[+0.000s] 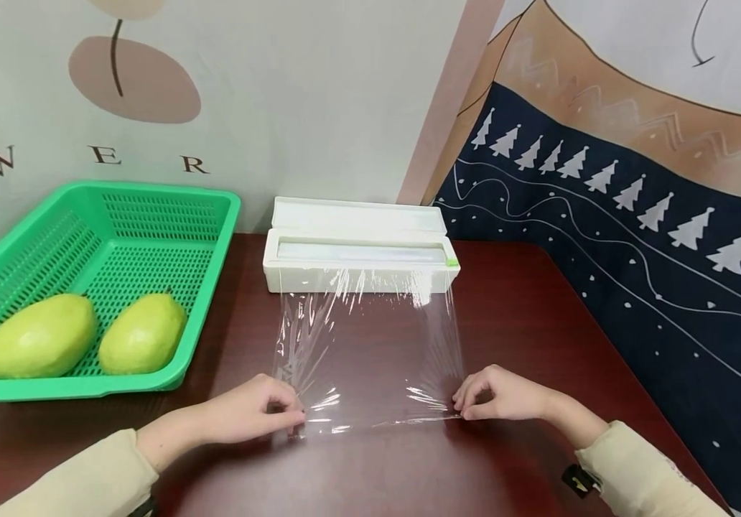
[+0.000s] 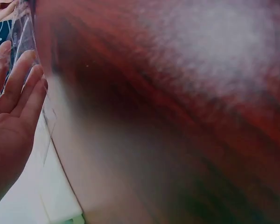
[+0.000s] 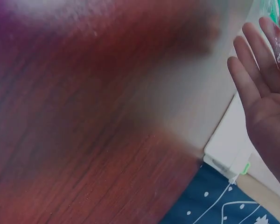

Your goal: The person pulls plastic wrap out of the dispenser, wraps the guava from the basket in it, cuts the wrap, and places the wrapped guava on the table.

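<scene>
A sheet of clear plastic wrap (image 1: 377,359) stretches from a white dispenser box (image 1: 364,280) toward the person. My left hand (image 1: 254,409) pinches its near left corner between thumb and fingers, and my right hand (image 1: 500,395) pinches the near right corner. Between them the front edge runs nearly straight, with shiny creases along both sides. The dispenser's lid (image 1: 357,214) is raised at the back, and a small green piece (image 1: 451,263) shows at its right end. In the left wrist view, film drapes over the fingers (image 2: 23,79); in the right wrist view, film glints at the fingertips (image 3: 266,35).
On the left stands a green plastic basket (image 1: 215,287) holding two yellow-green fruits, one mango-shaped (image 1: 41,337) and one pear-like (image 1: 143,334). A printed cloth (image 1: 603,237) with white trees borders the dark red-brown table (image 1: 513,301) on the right. A pale printed backdrop (image 1: 319,108) hangs behind.
</scene>
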`<state>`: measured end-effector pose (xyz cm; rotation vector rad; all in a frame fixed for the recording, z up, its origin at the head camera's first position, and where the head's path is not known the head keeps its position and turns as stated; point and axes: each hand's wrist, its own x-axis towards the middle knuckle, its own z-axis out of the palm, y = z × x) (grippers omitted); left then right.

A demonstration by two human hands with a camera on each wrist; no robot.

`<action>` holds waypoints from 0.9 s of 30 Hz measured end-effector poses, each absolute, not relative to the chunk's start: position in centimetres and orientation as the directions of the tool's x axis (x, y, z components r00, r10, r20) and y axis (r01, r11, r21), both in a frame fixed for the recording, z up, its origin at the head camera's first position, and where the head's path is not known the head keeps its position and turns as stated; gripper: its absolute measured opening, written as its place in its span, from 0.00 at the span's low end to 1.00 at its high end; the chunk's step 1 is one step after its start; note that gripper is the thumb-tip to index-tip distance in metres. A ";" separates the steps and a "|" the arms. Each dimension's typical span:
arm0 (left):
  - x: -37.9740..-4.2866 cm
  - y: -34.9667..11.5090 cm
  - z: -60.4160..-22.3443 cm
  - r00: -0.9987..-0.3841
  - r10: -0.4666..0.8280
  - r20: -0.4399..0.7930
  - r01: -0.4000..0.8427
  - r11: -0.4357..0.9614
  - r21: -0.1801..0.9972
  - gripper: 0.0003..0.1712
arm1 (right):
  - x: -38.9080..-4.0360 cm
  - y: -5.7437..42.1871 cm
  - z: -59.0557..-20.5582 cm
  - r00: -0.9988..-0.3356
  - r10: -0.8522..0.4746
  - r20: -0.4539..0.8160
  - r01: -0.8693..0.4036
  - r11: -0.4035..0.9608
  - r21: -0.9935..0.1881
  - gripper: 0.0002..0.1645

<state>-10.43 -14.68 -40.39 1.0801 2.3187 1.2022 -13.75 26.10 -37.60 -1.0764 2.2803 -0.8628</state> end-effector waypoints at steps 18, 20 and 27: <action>-10.1 -14.6 -40.8 -0.666 0.741 0.087 0.616 0.481 0.623 0.13 | -12.4 25.3 -38.4 -0.522 -0.851 0.051 -0.773 0.447 -0.450 0.11; -10.1 -14.5 -40.8 -0.657 0.749 0.088 0.629 0.480 0.611 0.14 | -12.3 25.3 -38.4 -0.527 -0.849 0.036 -0.775 0.463 -0.431 0.10; -9.9 -14.5 -40.0 -0.677 0.727 0.115 0.599 0.454 0.659 0.15 | -12.1 25.5 -38.1 -0.586 -0.810 0.009 -0.689 0.493 -0.531 0.03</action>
